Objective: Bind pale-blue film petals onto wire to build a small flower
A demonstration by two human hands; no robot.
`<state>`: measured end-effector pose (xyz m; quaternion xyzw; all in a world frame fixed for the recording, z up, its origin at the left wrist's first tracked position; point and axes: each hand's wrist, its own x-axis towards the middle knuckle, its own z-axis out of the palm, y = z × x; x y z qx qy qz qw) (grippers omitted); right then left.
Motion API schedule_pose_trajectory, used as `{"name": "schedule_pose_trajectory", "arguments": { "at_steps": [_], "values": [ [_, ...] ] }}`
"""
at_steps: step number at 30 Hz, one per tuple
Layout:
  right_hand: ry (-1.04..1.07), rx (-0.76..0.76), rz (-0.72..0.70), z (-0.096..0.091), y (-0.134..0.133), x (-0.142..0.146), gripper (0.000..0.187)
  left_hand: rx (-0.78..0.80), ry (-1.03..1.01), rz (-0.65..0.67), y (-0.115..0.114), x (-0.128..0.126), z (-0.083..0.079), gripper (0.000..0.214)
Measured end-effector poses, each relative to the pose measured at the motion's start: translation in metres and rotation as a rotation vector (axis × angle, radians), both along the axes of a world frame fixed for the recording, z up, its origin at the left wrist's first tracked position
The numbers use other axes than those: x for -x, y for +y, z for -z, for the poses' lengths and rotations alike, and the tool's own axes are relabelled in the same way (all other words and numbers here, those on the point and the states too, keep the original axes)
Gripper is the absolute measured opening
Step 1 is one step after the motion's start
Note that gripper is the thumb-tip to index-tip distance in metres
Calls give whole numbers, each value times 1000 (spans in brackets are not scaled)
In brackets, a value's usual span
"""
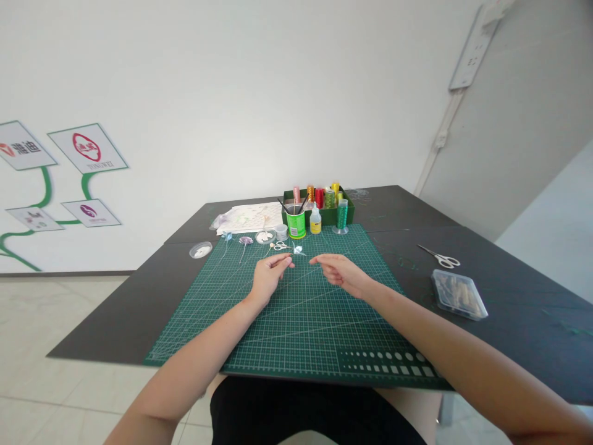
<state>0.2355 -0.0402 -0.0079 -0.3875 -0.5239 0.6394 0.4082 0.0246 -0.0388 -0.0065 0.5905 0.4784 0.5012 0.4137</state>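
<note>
My left hand [267, 277] is over the green cutting mat [296, 327], thumb and forefinger pinched together. Whatever lies between those fingertips is too small to make out. Opposite it, a short gap away, my right hand [341, 273] also has its thumb and forefinger pressed together, the other fingers curled; anything in them is too fine to see. Just beyond the fingertips is a small pale blue-white flower piece [298, 250] with thin stems. Small white-handled scissors [280, 246] lie close behind my left hand.
A green can with brushes [296, 224], a glue bottle [315, 221] and a green thread spool [342, 215] stand before a box of spools [351, 214]. Thread flowers [245, 241] lie left. Larger scissors [442, 258] and a clear plastic case [458, 293] are right.
</note>
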Motion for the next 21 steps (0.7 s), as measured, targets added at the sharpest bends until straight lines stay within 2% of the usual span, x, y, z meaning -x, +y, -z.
{"name": "schedule_pose_trajectory", "arguments": {
  "at_steps": [4,6,8,10,13,15,18,21],
  "values": [
    [-43,-24,317,7,8,-3,22,42,-64,8,2,2,-4,40],
    [-125,-56,408,8,8,-2,20,47,-71,17,2,2,-4,41],
    [-170,-73,359,5,4,1,21,36,-64,31,2,2,-4,40],
    [-147,-72,204,0,-4,6,27,15,-41,41,2,2,-3,39],
    [21,9,-63,-6,-18,16,32,-26,23,40,3,3,-1,37],
    [106,74,-168,-7,-25,22,34,-51,79,39,4,3,1,35],
    [10,59,-133,-6,-29,28,27,-66,163,32,6,4,4,34],
    [-217,-145,-10,-4,-29,30,22,-74,210,45,7,4,6,32]
  ]
}}
